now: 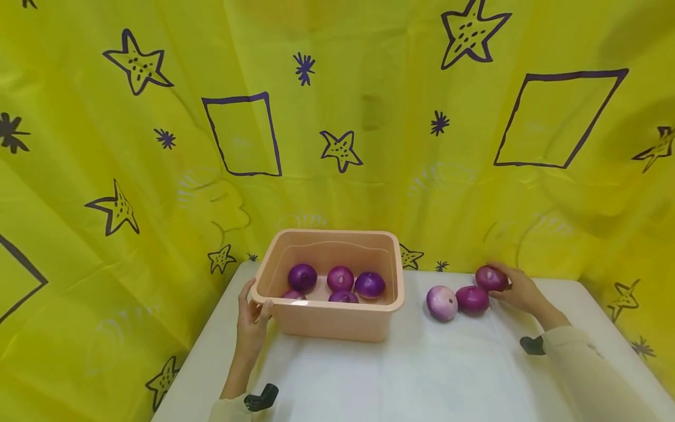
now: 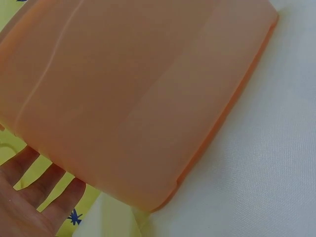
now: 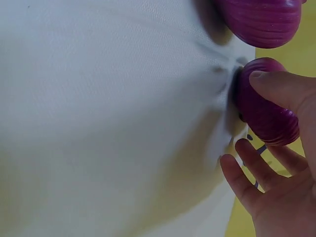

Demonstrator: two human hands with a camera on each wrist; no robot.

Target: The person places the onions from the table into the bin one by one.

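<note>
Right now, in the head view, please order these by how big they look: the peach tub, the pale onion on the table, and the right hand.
1. Peach tub, clearly largest.
2. and 3. Right hand and pale onion look about alike; I would not rank them.

The head view looks forward and down from above the near edge of the bench, taking in both hands, the tub and the yellow curtain behind. The left wrist view sits very close against the tub's outer wall, which it shares with the head view. The right wrist view looks from just as close along the bench cloth at the onion under the right hand, also seen from the head
</note>
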